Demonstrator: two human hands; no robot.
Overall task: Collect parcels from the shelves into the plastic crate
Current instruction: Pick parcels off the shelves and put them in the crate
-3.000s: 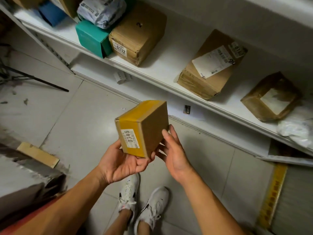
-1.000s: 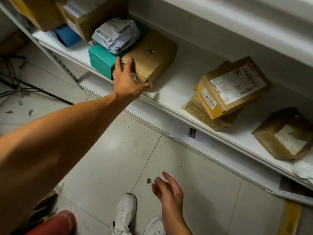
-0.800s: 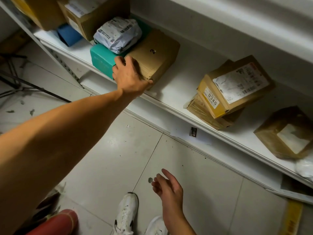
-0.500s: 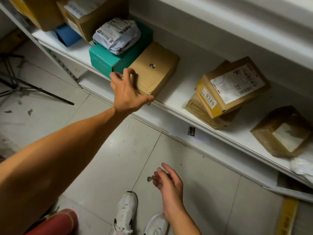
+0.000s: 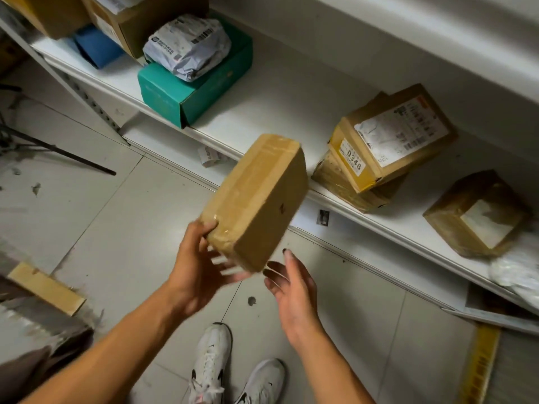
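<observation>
A flat brown cardboard parcel point(image 5: 256, 199) wrapped in clear tape hangs tilted in the air in front of the white shelf point(image 5: 262, 109). My left hand point(image 5: 201, 266) holds its lower end, thumb on the taped face and fingers beneath. Just right of the parcel's bottom corner, my right hand point(image 5: 291, 284) is open, palm turned toward it, not touching. No plastic crate is in view.
Remaining on the shelf are a teal box point(image 5: 189, 88) under a grey poly mailer point(image 5: 186, 48), the parcel labelled 0346 point(image 5: 390, 135) lying on another box, and a taped brown box point(image 5: 478, 211) at right. My white shoes point(image 5: 233, 377) stand on the tiled floor.
My left hand gripped the brown parcel beside the teal box, pulled it off the shelf and brought it down in front of me. My right hand rose toward it.
</observation>
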